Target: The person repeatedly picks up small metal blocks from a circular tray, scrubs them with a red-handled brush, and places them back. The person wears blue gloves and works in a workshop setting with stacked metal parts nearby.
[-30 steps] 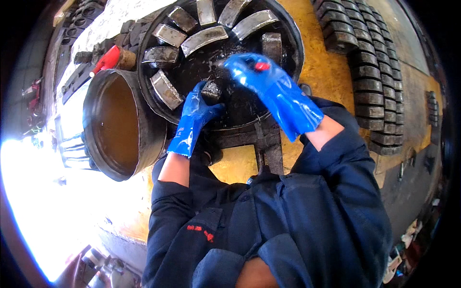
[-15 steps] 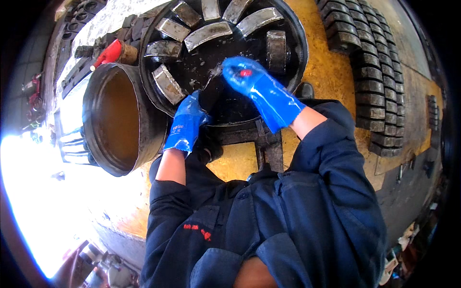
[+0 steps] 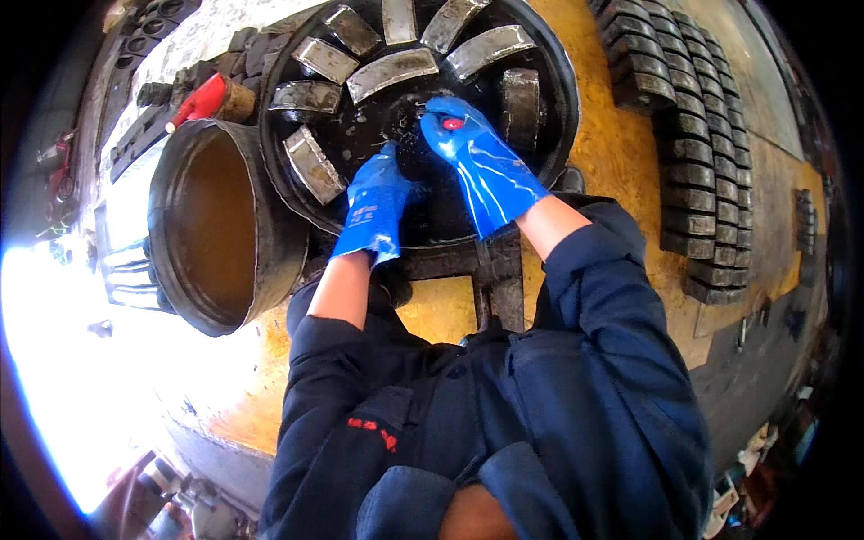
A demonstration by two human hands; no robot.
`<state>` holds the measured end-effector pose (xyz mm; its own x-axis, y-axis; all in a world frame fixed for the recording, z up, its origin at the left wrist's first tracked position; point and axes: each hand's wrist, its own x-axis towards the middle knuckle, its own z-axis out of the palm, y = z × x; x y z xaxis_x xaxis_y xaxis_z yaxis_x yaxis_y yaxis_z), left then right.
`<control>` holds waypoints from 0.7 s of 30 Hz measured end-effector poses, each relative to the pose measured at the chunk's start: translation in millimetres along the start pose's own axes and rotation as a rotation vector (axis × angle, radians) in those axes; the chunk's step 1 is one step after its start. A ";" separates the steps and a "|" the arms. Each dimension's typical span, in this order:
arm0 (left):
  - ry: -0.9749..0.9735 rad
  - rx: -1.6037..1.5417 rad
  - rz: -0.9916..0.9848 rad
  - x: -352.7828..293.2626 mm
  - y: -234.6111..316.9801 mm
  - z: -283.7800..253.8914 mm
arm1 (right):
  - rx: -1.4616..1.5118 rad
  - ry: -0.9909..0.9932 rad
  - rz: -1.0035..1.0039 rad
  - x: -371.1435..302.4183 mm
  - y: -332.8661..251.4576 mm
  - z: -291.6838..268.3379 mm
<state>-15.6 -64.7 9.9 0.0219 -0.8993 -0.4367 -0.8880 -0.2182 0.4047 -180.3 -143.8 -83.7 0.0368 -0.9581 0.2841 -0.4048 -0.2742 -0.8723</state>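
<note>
Both my hands wear wet blue rubber gloves and work over a wide black round pan (image 3: 576, 99) holding dark liquid. My right hand (image 3: 456, 130) is closed round a tool; only its red round end (image 3: 453, 124) shows, and the rest is hidden. Close beside it, my left hand (image 3: 378, 189) has its fingers bent and pressed together. Whatever it grips is dark and lost against the pan. Curved metal blocks with shiny faces lie round the pan's inside, among them a long arc-shaped one (image 3: 392, 76) just beyond my hands and an upright one (image 3: 520, 108) to their right.
At the left, a metal drum (image 3: 292, 243) tilts with its brownish inside showing. A red-and-brown object (image 3: 209, 99) lies behind it. Rows of dark curved blocks (image 3: 688, 171) are stacked at the right on a yellowish floor (image 3: 603, 117).
My left hand has moved right and farther out over the pan. My right hand has shifted slightly, its glove turning. The two hands are closer together; the metal blocks keep their places.
</note>
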 end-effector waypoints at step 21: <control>0.072 -0.295 -0.048 6.1 -13.8 9.7 | 0.457 -0.272 0.790 -3.2 -104.6 -36.6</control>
<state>-7.7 -63.5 -6.2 0.1022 -0.9076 -0.4073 -0.7135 -0.3522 0.6057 -171.4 -109.0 21.2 0.1397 -0.8511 -0.5061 -0.0092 0.5100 -0.8601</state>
